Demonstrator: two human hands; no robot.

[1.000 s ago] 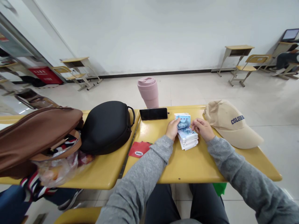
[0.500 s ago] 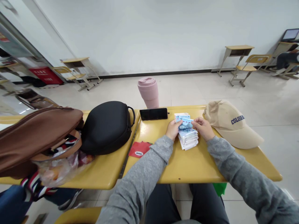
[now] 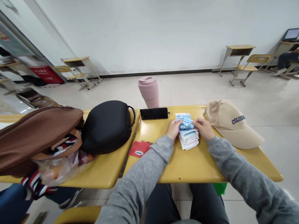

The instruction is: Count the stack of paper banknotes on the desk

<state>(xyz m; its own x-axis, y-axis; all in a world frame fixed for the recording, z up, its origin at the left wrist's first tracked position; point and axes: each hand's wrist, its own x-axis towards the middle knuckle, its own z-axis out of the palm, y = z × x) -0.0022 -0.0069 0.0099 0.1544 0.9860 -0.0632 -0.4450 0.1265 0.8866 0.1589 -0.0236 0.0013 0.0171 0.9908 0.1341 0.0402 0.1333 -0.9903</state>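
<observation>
Just above a stack of thin blue-and-white printed packets (image 3: pixel 189 140) on the yellow desk (image 3: pixel 198 168), I hold one light-blue packet (image 3: pixel 187 123) with a dark dashed line and a pale scalloped shape across it. My left hand (image 3: pixel 173 129) pinches its left edge between thumb and fingers. At its upper right corner, my right hand (image 3: pixel 204 128) has a similar pinch. More packets of the same look lie behind it, partly hidden. Whether it is a tissue pack or an envelope I cannot tell.
A phone (image 3: pixel 154 114) lies behind my left hand, a pink cup (image 3: pixel 149 91) beyond it. To the right sits a beige cap (image 3: pixel 230 124). Leftward are a red packet (image 3: pixel 139 149), a black case (image 3: pixel 107 127) and a brown bag (image 3: pixel 42 133). Another person's leg shows lower left.
The light-blue packet has turned slightly in my fingers, so more of its face shows. Both hands keep their pinch and stay nearly in place.
</observation>
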